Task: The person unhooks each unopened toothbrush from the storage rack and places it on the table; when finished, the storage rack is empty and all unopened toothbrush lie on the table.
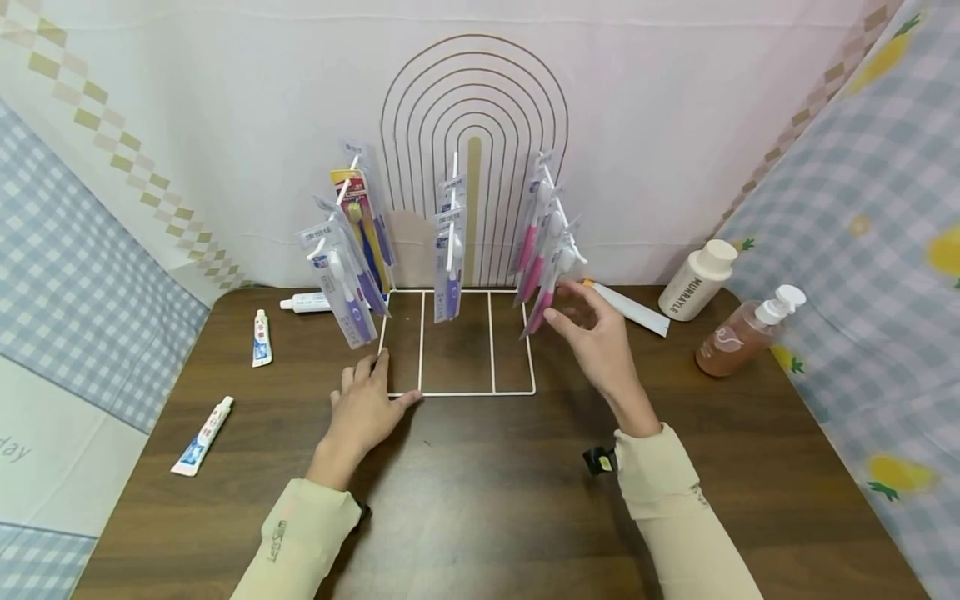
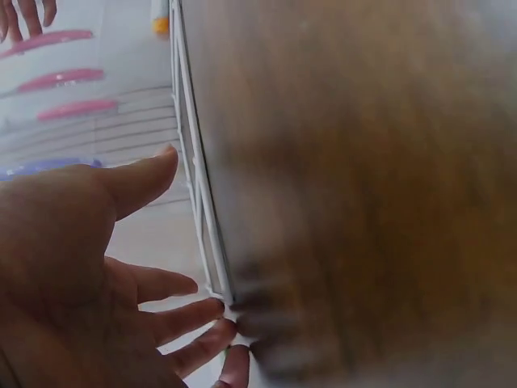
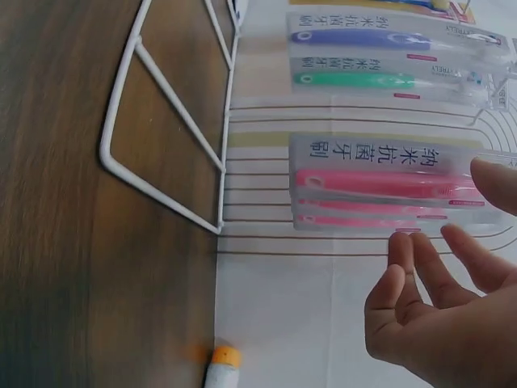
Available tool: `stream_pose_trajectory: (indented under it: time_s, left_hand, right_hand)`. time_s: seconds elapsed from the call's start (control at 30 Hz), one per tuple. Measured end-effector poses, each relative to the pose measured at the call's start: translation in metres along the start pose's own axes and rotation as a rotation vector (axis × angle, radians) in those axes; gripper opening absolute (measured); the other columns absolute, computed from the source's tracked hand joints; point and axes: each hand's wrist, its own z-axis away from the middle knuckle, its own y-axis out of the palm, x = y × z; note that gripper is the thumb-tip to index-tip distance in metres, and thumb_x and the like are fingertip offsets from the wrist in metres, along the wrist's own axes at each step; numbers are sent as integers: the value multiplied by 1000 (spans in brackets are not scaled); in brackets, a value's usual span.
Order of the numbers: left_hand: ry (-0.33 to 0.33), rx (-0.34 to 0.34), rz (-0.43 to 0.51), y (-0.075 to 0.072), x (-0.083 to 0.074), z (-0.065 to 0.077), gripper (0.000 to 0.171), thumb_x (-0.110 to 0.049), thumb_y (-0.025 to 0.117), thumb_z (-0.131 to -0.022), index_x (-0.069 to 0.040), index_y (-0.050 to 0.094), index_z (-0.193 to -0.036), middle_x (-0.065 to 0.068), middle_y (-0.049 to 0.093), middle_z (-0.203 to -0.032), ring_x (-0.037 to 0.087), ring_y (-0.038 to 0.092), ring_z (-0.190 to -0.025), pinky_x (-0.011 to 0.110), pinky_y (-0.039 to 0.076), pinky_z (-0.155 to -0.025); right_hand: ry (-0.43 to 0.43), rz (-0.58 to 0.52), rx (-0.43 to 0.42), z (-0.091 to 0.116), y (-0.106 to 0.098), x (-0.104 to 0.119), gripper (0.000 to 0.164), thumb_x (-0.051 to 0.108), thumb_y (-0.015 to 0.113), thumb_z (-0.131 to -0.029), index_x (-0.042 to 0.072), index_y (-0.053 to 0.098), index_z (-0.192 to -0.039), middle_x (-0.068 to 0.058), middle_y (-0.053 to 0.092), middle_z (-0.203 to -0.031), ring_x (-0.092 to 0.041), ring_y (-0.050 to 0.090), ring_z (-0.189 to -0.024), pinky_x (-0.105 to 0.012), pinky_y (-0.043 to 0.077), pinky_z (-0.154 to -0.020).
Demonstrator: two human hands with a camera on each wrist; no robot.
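Packaged pink toothbrushes [image 1: 542,283] hang in a row from the right hook of a white wire rack [image 1: 459,393]. Beside their lower ends is my right hand [image 1: 596,333], its thumb and fingers parted. In the right wrist view the thumb overlaps the front pink package [image 3: 363,179], with the fingers on the packages' other side. My left hand [image 1: 367,408] rests at the base's front left corner, fingers spread and thumb along the front wire. Purple toothbrushes [image 1: 352,308] and a yellow-carded one [image 1: 363,212] hang on the left hook, more packages [image 1: 448,275] on the middle hook.
Small toothpaste tubes [image 1: 261,337] lie on the left of the wooden table [image 1: 465,500], another [image 1: 306,302] behind the left packages. Right of the rack are a white tube with an orange cap [image 1: 630,310], a white bottle [image 1: 697,282] and a pump bottle [image 1: 738,337]. Curtains surround the table.
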Motion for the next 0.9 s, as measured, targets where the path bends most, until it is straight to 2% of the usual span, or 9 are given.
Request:
stream_pose_trajectory:
  time_s: [0.1, 0.23, 0.33, 0.47, 0.57, 0.67, 0.9]
  left_hand:
    - [-10, 17, 14, 3, 6, -6, 100, -50, 79, -104, 3, 35, -176, 32, 43, -174, 57, 40, -148, 80, 42, -110]
    - [-38, 33, 19, 2, 8, -9, 103, -50, 81, -102, 4, 34, -177, 30, 39, -174, 56, 38, -146, 80, 41, -111]
    - [-71, 52, 21, -2, 5, -10, 106, -50, 83, -101, 4, 33, -177, 28, 37, -175, 55, 37, -145, 77, 41, -111]
    - [-95, 66, 22, -5, 2, -9, 107, -49, 85, -101, 3, 31, -178, 27, 36, -175, 53, 37, -146, 75, 41, -111]
    - [-94, 52, 36, -5, 1, -9, 107, -47, 86, -99, 3, 33, -177, 28, 38, -173, 54, 37, -145, 75, 40, -110]
    - [-89, 43, 44, -5, 2, -9, 108, -46, 87, -97, 3, 34, -177, 27, 38, -173, 54, 37, -144, 75, 40, -109]
    - [-75, 18, 56, -1, 6, -11, 111, -51, 90, -93, 2, 38, -176, 26, 39, -173, 55, 38, -141, 74, 41, -105]
  right_hand:
    - [-11, -46, -10, -4, 3, 0, 46, 4, 80, -105, -4, 70, -149, -22, 73, -143, 4, 69, -106, -13, 54, -97]
    - [-15, -122, -23, -7, 7, 0, 38, -1, 79, -104, -10, 72, -140, 3, 77, -122, 2, 70, -103, -14, 57, -95]
    - [-10, -164, -38, -8, 9, 1, 31, -2, 78, -103, -9, 75, -133, 11, 74, -115, 0, 71, -100, -15, 58, -94]
    - [-12, -193, -59, -9, 10, 3, 20, -3, 79, -103, -8, 76, -122, 10, 73, -109, -1, 70, -95, -17, 59, -89]
    - [-27, -209, -76, -9, 11, 4, 14, -4, 77, -103, -12, 75, -115, 17, 72, -97, -1, 69, -88, -18, 60, -84]
    - [-43, -227, -101, -9, 10, 4, 10, -6, 76, -104, -14, 76, -110, 18, 73, -89, -2, 68, -81, -18, 60, -80]
    - [-44, -254, -167, -8, 5, 7, 5, -7, 74, -106, -6, 79, -105, 17, 74, -88, -3, 70, -79, -16, 59, -77]
